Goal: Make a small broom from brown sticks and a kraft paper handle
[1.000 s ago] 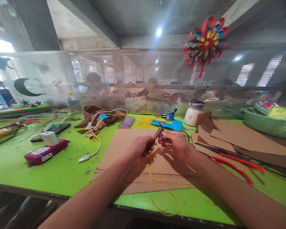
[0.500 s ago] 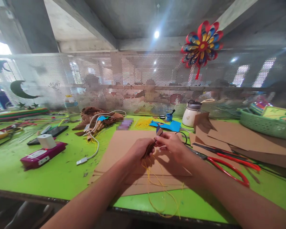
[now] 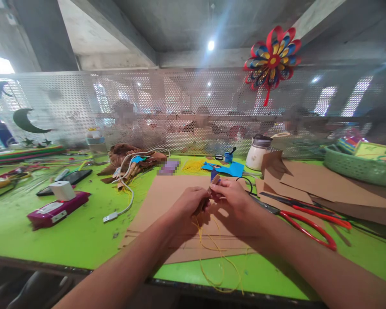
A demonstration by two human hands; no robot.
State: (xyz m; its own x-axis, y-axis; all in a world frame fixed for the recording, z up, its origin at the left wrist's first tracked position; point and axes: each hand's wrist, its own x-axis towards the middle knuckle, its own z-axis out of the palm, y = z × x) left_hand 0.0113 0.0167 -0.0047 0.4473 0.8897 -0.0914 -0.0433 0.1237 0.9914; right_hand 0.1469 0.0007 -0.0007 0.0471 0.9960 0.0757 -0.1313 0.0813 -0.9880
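Observation:
Before me, my left hand (image 3: 192, 201) is closed around a small brown paper piece (image 3: 202, 206), partly hidden by the fingers. My right hand (image 3: 234, 196) meets it fingertip to fingertip, pinching the piece's upper end, where a tan tip (image 3: 215, 179) and a dark blue bit (image 3: 213, 173) stick up. From beneath the hands, loose yellow thread (image 3: 202, 244) trails over the table's front edge. Under both hands lies a stack of brown cardboard sheets (image 3: 162, 199).
Red-handled scissors (image 3: 312, 226) lie right of my right arm, near more brown sheets (image 3: 328, 178) and a green basket (image 3: 357, 167). Behind stand a white jug (image 3: 258, 155) and a blue paint pot (image 3: 228, 157). To the left are a purple power strip (image 3: 59, 210) and a white cable (image 3: 131, 199).
My right hand has shifted slightly, its fingers closer to my left hand at the top of the brown piece. My left hand stays nearly in place.

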